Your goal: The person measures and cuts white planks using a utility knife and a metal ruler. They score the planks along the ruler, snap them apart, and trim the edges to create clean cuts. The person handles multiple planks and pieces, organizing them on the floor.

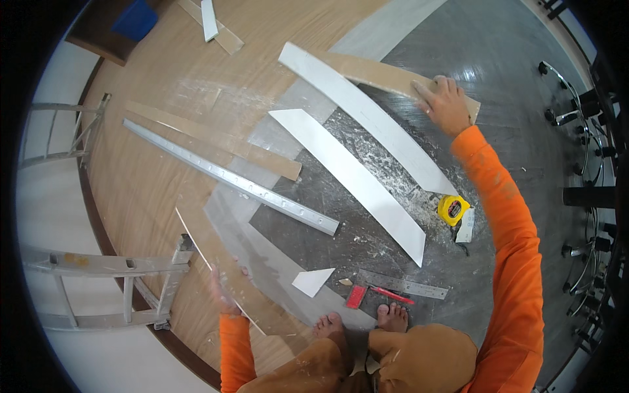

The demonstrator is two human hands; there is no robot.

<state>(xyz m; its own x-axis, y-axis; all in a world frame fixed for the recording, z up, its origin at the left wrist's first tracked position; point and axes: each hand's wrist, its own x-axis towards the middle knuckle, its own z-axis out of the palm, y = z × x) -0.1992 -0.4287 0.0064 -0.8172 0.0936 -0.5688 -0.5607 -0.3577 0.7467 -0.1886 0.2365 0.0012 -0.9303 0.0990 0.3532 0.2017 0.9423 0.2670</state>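
Observation:
My left hand (223,293) grips the edge of a plasterboard strip (255,295), which is tilted up with its brown face showing and a thin white edge. Fingertips show over that edge. Off to the far right, my right hand (449,108) is closed on the end of another brown-faced plasterboard strip (383,75). Two white plasterboard strips with slanted ends lie between my hands: the nearer strip (354,180) and the farther strip (373,114). A yellow tape measure (453,209) sits at the farther strip's near end, beside a small white tag (466,226).
By my feet lie a try square with a red handle (356,297), a red pencil-like tool (393,295) and a white offcut (313,281). A long metal channel (236,178) and brown strip (216,141) lie left. Ladder parts (118,265) stand leftmost; wheeled chair bases (567,98) rightmost.

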